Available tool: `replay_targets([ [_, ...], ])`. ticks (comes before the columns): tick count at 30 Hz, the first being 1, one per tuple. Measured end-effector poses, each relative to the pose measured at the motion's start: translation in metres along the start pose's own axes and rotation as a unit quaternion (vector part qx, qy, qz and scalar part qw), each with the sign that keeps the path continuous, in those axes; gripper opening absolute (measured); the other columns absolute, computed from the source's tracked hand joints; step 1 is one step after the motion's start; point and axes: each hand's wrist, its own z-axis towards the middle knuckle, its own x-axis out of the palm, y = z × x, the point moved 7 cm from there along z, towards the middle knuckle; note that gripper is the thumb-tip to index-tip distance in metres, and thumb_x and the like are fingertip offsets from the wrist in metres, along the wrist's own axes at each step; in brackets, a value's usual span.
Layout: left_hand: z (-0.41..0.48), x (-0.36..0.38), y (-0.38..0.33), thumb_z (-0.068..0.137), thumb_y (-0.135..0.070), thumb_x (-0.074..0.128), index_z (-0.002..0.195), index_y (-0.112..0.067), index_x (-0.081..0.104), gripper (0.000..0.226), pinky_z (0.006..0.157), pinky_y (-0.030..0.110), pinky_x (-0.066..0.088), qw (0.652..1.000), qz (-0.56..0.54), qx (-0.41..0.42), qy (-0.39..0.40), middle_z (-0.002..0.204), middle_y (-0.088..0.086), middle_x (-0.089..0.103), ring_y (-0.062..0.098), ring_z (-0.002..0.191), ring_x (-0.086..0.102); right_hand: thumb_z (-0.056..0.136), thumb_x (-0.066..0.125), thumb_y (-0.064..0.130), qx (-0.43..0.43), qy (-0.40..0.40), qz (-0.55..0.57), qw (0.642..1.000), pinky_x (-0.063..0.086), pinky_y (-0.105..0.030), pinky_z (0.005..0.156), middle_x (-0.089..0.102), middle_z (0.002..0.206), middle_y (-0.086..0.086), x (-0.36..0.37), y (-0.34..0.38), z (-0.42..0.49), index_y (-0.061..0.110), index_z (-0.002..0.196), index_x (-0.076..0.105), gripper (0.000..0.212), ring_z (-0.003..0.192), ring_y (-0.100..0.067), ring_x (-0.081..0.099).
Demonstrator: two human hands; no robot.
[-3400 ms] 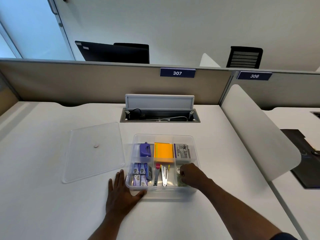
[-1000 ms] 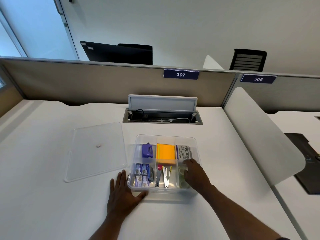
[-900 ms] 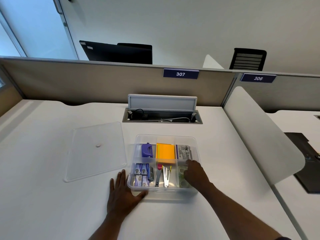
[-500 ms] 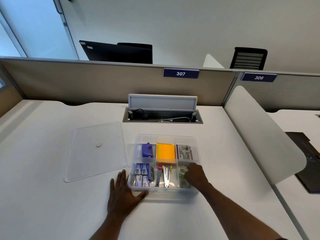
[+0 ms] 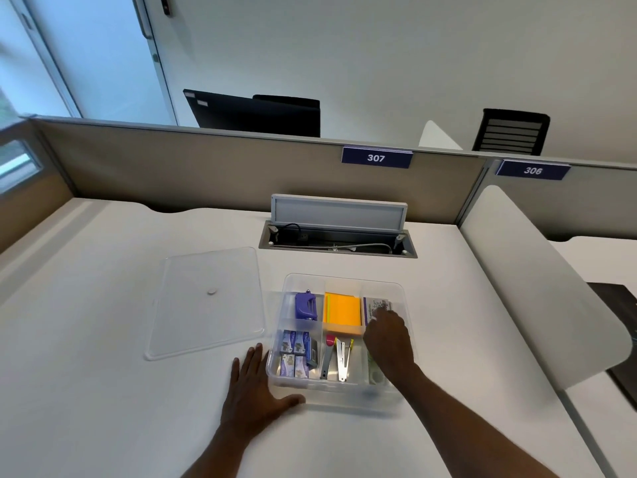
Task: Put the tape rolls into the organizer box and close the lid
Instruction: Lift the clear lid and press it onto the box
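Note:
The clear organizer box [image 5: 344, 279] stands open on the white desk, split into several compartments. Pale green tape rolls [image 5: 375, 376] lie in its front right compartment, mostly covered by my right wrist. My right hand [image 5: 387, 339] hovers palm down over the right side of the box, fingertips at the white and purple packet [image 5: 374, 305] in the back right compartment; its underside is hidden. My left hand [image 5: 255, 398] lies flat on the desk, thumb against the box's front left corner. The clear lid [image 5: 206, 298] rests flat on the desk left of the box.
Other compartments hold a purple punch [image 5: 305, 305], orange sticky notes [image 5: 341, 312], small staple boxes [image 5: 294, 353] and metal tools [image 5: 339, 357]. An open cable hatch [image 5: 337, 239] sits behind the box. A white divider panel [image 5: 537, 288] rises on the right, a beige partition [image 5: 241, 167] behind.
My right hand has moved from the front right compartment toward the back right one, uncovering part of the tape rolls. The left hand, box and lid have stayed put.

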Motion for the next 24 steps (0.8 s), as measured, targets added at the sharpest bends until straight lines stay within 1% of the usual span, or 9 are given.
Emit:
replay_targets([
  [4,-0.005,-0.015,0.006,0.047,-0.100,0.030,0.149,-0.018,0.007,0.133,0.118,0.032,-0.003,0.998,-0.051,0.018,0.032,0.159,0.001,0.007,0.012,0.145,0.000,0.086,0.053,0.007,-0.066,-0.028,0.036,0.997,0.050,-0.035,0.078,0.070,0.097,-0.017,0.005,0.054,0.010,0.000,0.101,0.064,0.020,0.090,-0.031,0.064],
  [6,-0.007,-0.026,0.016,0.045,-0.100,0.032,0.149,-0.020,0.012,0.132,0.117,0.029,0.009,0.993,-0.116,-0.006,0.024,0.158,-0.001,0.014,0.012,0.144,0.011,0.086,0.052,0.008,-0.082,-0.023,0.055,0.995,0.048,-0.033,0.077,0.070,0.098,-0.016,0.013,0.077,0.013,0.001,0.100,0.065,0.021,0.091,-0.030,0.063],
  [8,-0.009,-0.038,0.027,0.048,-0.099,0.033,0.148,-0.023,0.019,0.127,0.114,0.030,0.022,0.987,-0.158,-0.032,0.000,0.155,-0.003,0.026,0.012,0.140,0.025,0.087,0.051,0.010,-0.080,-0.004,0.075,0.994,0.044,-0.025,0.065,0.071,0.095,-0.014,0.024,0.098,0.012,0.002,0.098,0.066,0.020,0.088,-0.026,0.063],
  [10,-0.009,-0.053,0.039,0.060,-0.093,0.034,0.145,-0.023,0.030,0.110,0.109,0.031,0.031,0.980,-0.180,-0.065,-0.053,0.148,-0.004,0.039,0.014,0.133,0.039,0.088,0.050,0.011,-0.071,0.019,0.097,0.993,0.039,-0.023,0.060,0.070,0.090,-0.012,0.037,0.118,0.010,0.003,0.094,0.066,0.018,0.080,-0.020,0.060],
  [15,0.003,-0.094,0.072,0.089,-0.049,0.054,0.116,-0.016,0.065,0.044,0.095,0.033,0.047,0.950,-0.179,-0.128,-0.221,0.118,0.003,0.068,0.021,0.106,0.063,0.085,0.052,0.011,-0.063,0.089,0.111,0.988,0.031,-0.017,0.053,0.057,0.069,-0.002,0.079,0.161,0.006,-0.001,0.080,0.066,0.020,0.062,-0.012,0.048],
  [18,0.012,-0.110,0.094,0.089,-0.035,0.062,0.110,-0.011,0.067,0.033,0.093,0.036,0.047,0.936,-0.159,-0.166,-0.266,0.115,0.008,0.068,0.025,0.109,0.061,0.084,0.052,0.014,-0.037,0.182,0.075,0.980,0.033,-0.023,0.065,0.059,0.075,-0.015,0.119,0.175,0.002,-0.002,0.069,0.061,0.024,0.072,-0.022,0.051],
  [21,0.023,-0.117,0.119,0.086,-0.030,0.065,0.118,-0.003,0.061,0.043,0.103,0.043,0.039,0.933,-0.133,-0.218,-0.255,0.128,0.018,0.058,0.032,0.123,0.049,0.084,0.048,0.015,0.001,0.231,0.047,0.972,0.040,-0.029,0.075,0.062,0.099,-0.022,0.149,0.182,-0.003,-0.004,0.087,0.058,0.021,0.097,-0.033,0.058],
  [22,0.027,-0.118,0.130,0.086,-0.032,0.063,0.124,-0.002,0.056,0.049,0.108,0.044,0.034,0.932,-0.121,-0.245,-0.236,0.135,0.021,0.052,0.034,0.129,0.042,0.084,0.048,0.013,0.021,0.242,0.058,0.968,0.039,-0.028,0.075,0.061,0.101,-0.020,0.156,0.185,-0.005,-0.004,0.093,0.056,0.021,0.099,-0.034,0.057],
  [24,0.032,-0.115,0.150,0.086,-0.038,0.060,0.131,-0.002,0.048,0.059,0.113,0.045,0.028,0.925,-0.111,-0.305,-0.198,0.143,0.022,0.041,0.034,0.135,0.032,0.083,0.048,0.008,0.059,0.253,0.085,0.962,0.039,-0.026,0.072,0.056,0.092,-0.015,0.165,0.187,-0.008,0.001,0.088,0.051,0.010,0.088,-0.030,0.055],
])
